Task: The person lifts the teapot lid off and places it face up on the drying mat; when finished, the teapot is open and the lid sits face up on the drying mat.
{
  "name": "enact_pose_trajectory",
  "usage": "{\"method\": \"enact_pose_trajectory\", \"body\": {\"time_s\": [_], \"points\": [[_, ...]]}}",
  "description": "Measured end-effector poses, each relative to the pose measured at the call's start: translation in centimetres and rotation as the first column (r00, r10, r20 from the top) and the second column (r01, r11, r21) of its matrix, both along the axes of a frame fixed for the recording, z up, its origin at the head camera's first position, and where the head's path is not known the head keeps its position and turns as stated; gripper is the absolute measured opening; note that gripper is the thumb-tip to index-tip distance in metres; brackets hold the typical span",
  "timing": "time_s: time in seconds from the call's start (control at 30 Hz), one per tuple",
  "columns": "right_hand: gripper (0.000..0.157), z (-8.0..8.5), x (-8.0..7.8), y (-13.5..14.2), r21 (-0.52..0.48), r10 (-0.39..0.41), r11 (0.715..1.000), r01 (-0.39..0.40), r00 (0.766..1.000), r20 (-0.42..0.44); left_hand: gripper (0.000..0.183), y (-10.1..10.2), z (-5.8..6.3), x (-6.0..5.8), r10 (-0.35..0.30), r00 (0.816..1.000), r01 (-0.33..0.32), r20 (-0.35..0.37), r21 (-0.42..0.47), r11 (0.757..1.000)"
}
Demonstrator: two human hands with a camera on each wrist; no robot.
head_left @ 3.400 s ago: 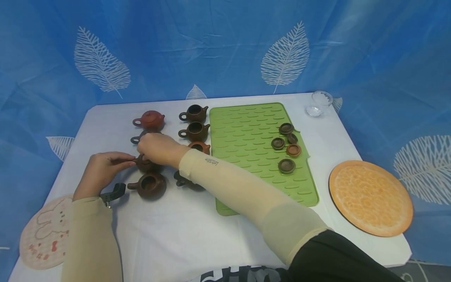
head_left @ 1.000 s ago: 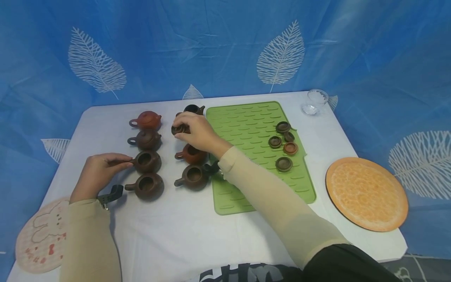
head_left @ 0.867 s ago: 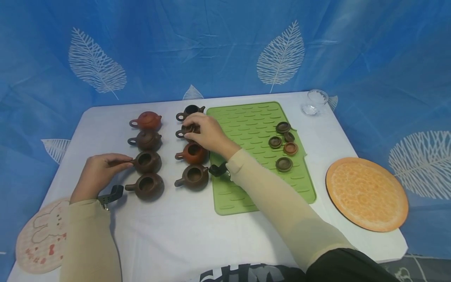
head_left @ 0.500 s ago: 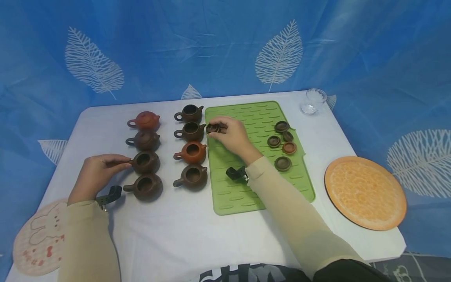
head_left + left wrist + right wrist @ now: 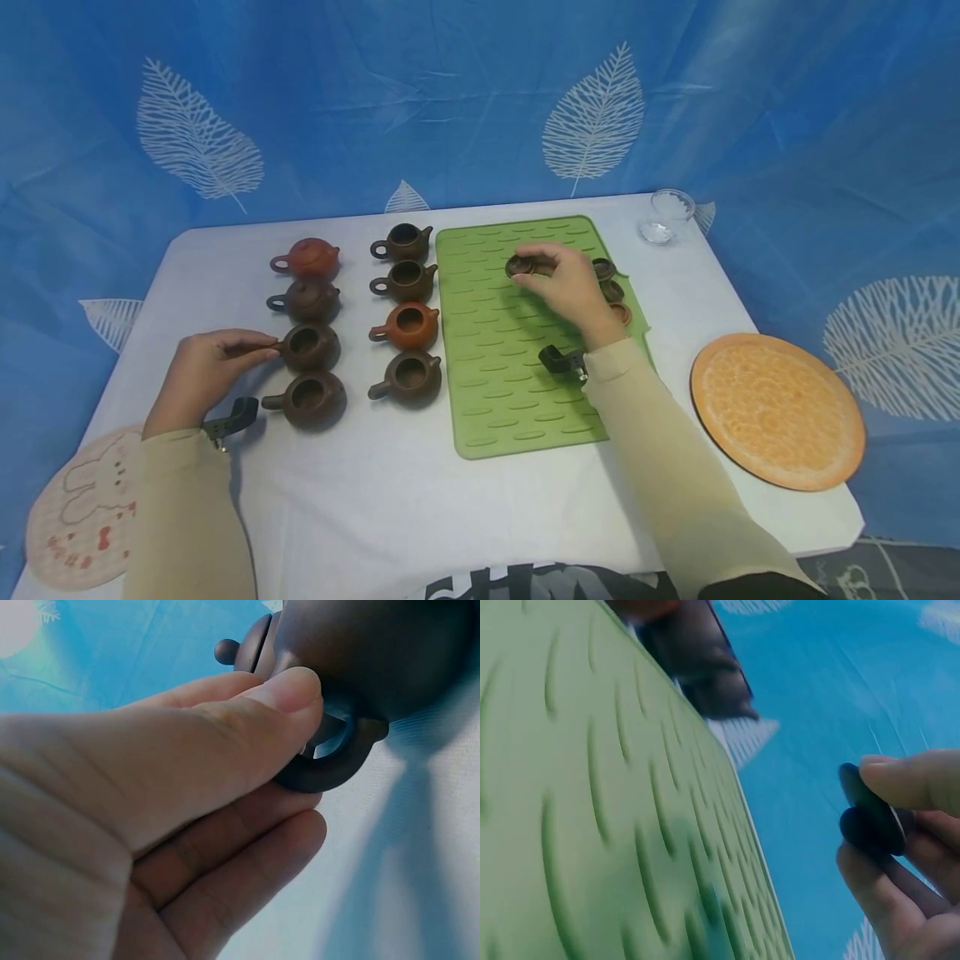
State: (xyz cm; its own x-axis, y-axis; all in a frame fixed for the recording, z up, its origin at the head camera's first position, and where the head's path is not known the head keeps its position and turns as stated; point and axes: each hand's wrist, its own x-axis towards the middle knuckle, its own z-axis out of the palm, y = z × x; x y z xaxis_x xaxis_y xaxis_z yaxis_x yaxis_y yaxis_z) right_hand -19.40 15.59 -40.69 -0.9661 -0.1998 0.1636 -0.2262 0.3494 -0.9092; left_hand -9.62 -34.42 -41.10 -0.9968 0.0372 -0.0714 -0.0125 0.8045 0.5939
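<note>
My left hand [image 5: 201, 367] pinches the handle [image 5: 334, 771] of a dark brown lidless teapot [image 5: 327, 357], third from the back in the left column. Thumb and fingertips meet at the handle in the left wrist view. Over the green mat [image 5: 487, 375], my right hand [image 5: 567, 285] holds a small dark teapot lid [image 5: 517, 266] between thumb and fingers, its knob [image 5: 226, 652] counterpart showing on another pot behind in the left wrist view. The held lid [image 5: 870, 814] is tilted on edge in the right wrist view, clear of the mat.
Lidded red [image 5: 311, 260] and brown [image 5: 306, 302] teapots stand behind the held pot, a lidless one [image 5: 318, 406] in front. Several lidless pots, one orange-brown [image 5: 414, 335], form a second column. Loose lids [image 5: 612, 291] lie beyond my right hand; a glass cup [image 5: 666, 217] and round board [image 5: 777, 411] stand right.
My right hand has moved right from the left teapot column, across the second column, to above the mat, carrying the lid. My left hand stays at the handle.
</note>
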Motion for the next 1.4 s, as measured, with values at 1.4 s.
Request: {"method": "enact_pose_trajectory", "body": {"time_s": [1.4], "points": [[0.039, -1.3, 2.7, 7.0, 0.351, 0.148, 0.929, -0.117, 0.987, -0.064, 0.024, -0.1, 0.0, 0.1, -0.003, 1.000, 0.003, 0.004, 0.005, 1.000]]}}
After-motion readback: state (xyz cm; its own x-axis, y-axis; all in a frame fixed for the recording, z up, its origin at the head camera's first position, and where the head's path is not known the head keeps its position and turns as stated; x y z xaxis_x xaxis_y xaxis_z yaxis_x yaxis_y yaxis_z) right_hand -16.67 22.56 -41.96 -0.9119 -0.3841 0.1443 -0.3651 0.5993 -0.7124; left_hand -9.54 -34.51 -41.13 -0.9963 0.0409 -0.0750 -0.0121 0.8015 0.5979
